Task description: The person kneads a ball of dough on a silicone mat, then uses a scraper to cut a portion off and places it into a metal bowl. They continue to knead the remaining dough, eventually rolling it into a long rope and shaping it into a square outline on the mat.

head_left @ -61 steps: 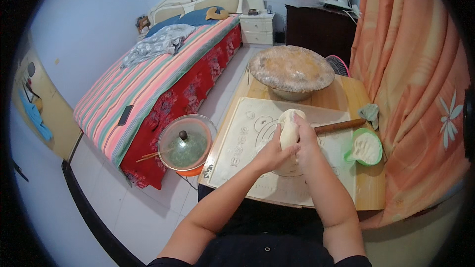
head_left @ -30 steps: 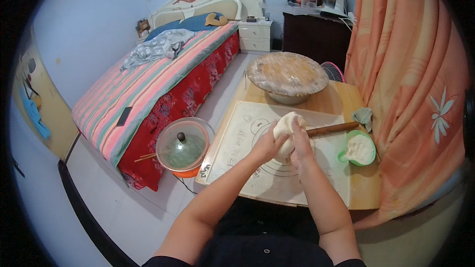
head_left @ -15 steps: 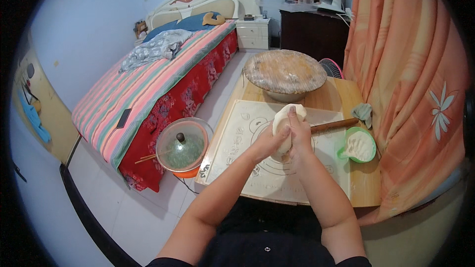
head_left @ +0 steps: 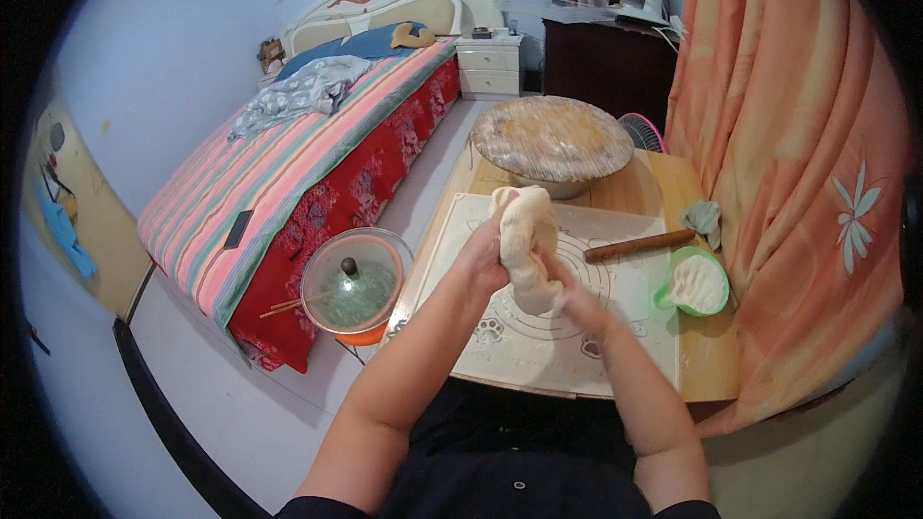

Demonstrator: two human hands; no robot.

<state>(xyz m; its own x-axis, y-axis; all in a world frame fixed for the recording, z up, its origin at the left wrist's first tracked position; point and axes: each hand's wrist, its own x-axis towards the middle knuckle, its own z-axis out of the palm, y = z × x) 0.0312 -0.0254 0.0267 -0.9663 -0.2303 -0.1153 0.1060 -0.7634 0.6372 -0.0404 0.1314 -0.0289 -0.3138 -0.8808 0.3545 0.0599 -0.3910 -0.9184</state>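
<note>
A pale lump of dough (head_left: 527, 242) is held up above the mat, stretched into a thick, uneven loop. My left hand (head_left: 487, 255) grips its left side. On the lower right, my right hand (head_left: 569, 296) holds the dough too, its fingers partly hidden behind it. Beneath lies a cream kneading mat (head_left: 452, 346) printed with circles and paw marks. A brown wooden rolling pin (head_left: 639, 245) rests at the mat's right part. Beside it stands a green cup (head_left: 707, 304) with white flour in it.
A large bowl (head_left: 553, 139) under a round woven cover stands at the table's far end. A crumpled cloth (head_left: 705, 221) lies by the orange curtain (head_left: 788, 135). Left of the table is a glass-lidded pot (head_left: 356, 284) with chopsticks, near the bed (head_left: 288, 183).
The dough has been turned and pulled from a compact folded piece into a longer, open loop. My hands have moved apart, the left one slightly left and the right one lower.
</note>
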